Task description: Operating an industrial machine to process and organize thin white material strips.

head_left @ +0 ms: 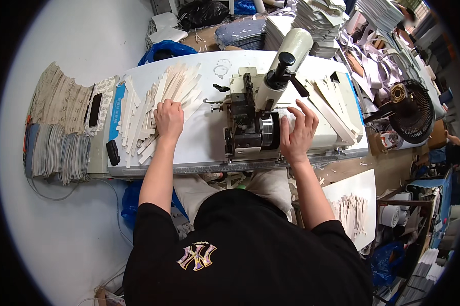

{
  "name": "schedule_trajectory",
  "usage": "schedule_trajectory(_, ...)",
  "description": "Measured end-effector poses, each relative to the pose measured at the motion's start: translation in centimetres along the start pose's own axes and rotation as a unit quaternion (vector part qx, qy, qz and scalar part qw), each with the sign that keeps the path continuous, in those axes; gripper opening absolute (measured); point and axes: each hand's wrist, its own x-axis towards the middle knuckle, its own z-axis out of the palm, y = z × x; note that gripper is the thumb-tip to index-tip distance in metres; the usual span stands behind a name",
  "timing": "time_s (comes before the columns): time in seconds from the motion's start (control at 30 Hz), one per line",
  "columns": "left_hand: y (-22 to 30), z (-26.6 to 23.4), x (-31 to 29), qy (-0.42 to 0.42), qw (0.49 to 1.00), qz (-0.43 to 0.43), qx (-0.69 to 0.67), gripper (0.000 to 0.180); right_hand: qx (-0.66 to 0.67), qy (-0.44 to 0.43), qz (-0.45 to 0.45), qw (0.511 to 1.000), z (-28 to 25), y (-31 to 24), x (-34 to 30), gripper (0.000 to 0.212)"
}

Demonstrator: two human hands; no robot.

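My left hand (169, 120) rests on the near part of a loose pile of cream strips (179, 84), with its fingers curled in on them. Exactly how many strips it grips is hidden under the fingers. My right hand (300, 131) is beside the wheel (267, 131) of a cream bench machine (245, 102), its fingers apart and nothing visible in them. On top of this machine stands a thick pale tube (295, 46) with a black knob and lever. Longer cream strips (332, 112) lie on the machine's right side.
Left of the white table (209, 145) stand stacks of patterned and grey sheets (61, 148), with a dark phone (95, 109) beside them. A black fan (412, 112) is at the right. Below it a white board (365, 188) bears cut strips. Stacked material fills the back.
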Motion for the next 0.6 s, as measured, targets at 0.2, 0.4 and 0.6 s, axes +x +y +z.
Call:
schedule_trajectory(0.2,5.4,-7.1,-0.1,-0.006,0.878,-0.06,-0.475,0.023,-0.005,-0.005,-0.006,1.0,-0.2,0.2,0.0,0.025)
schedule_trajectory(0.4,11.2,-13.2,-2.3,-0.124,0.927,0.215,-0.28,0.034,0.024,-0.021,-0.021,0.999,-0.5,0.1,0.3,0.019)
schedule_trajectory(0.6,13.8,-10.4,-2.1,-0.045,0.921,0.294,-0.253,0.041,0.067,-0.064,-0.013,0.996,-1.4,-0.7,0.5,0.017)
